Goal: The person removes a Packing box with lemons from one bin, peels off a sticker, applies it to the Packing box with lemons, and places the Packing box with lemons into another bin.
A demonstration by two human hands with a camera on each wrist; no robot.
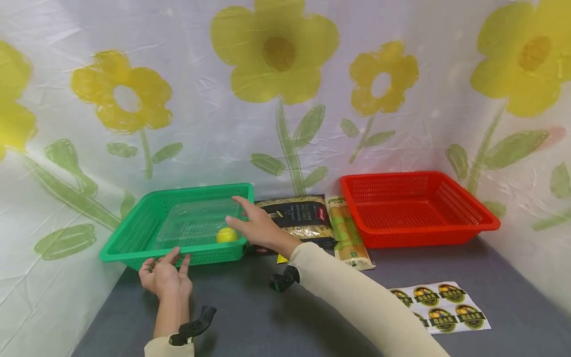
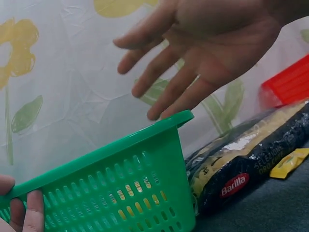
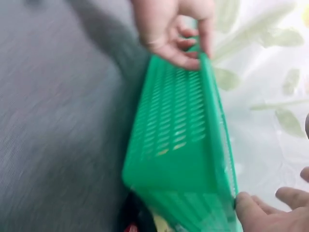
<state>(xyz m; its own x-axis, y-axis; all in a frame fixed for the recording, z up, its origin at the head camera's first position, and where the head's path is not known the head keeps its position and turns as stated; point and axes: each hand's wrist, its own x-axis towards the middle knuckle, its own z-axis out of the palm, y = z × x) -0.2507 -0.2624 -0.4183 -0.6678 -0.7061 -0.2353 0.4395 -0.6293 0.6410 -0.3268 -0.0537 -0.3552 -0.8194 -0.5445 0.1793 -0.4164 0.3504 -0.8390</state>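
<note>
green perforated plastic basket [image 1: 209,256] stands at the left of the dark grey surface [image 1: 250,312], against the far backdrop, with both hands about it. nearest, a cream sleeve [image 1: 169,348] and a black wrist mount [image 1: 196,327] lead to the left hand [image 1: 166,277], whose grip is closed around the near rim of the basket, thumb and fingers pinching the edge. off to the right lies a white sheet of round stickers [image 1: 441,307], partly behind the other sleeve. a small yellow packet [image 2: 289,163] sits just beside a larger bag. the right hand [image 1: 258,225] is above the basket's right end, its grip wide, fingers extended and apart, holding nothing; whether a fingertip touches the rim i cannot tell. inside the basket, a round yellow object [image 1: 227,235] is in the near right corner, and a clear plastic container [image 1: 192,223] lies across the middle. just right of the basket is a black and gold barilla bag [image 1: 303,213], then a long green and yellow packet [image 1: 349,230] beside a red perforated basket [image 1: 419,239]. farthest back hangs a white backdrop [image 1: 200,134] printed with yellow flowers.
</note>
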